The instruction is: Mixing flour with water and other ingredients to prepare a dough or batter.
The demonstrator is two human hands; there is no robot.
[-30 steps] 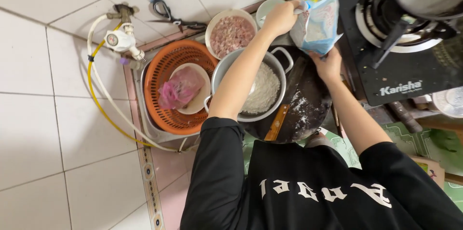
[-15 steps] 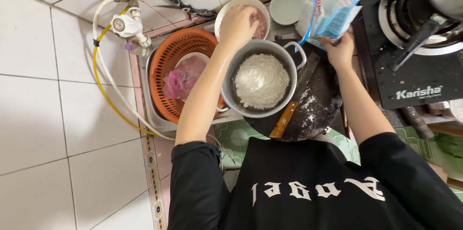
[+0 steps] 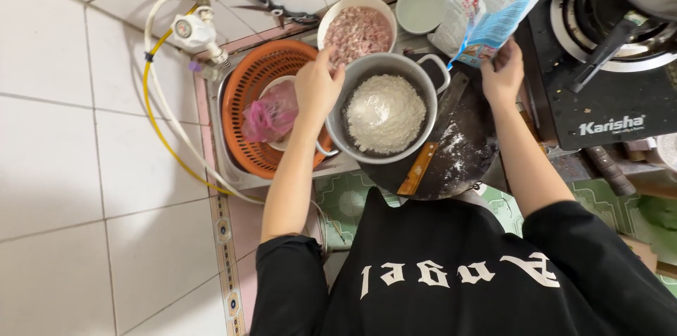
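Gripping the rim of a metal pot [image 3: 384, 112] — left hand [image 3: 317, 87], arm stretched forward, fingers curled over the pot's near-left edge. Pot holds a mound of white flour [image 3: 385, 113] and sits on the counter between an orange basket [image 3: 262, 81] and a dark round board [image 3: 458, 145]. Right hand [image 3: 502, 74] raised beside the pot's right handle, fingers pinched closed on the lower corner of a blue-and-white bag [image 3: 488, 8] — bag held upright over the counter's back edge. Bowl of minced meat [image 3: 357, 28] just behind the pot. Cleaver [image 3: 430, 140] lies on the floury board. Black stove [image 3: 606, 61] at the right.
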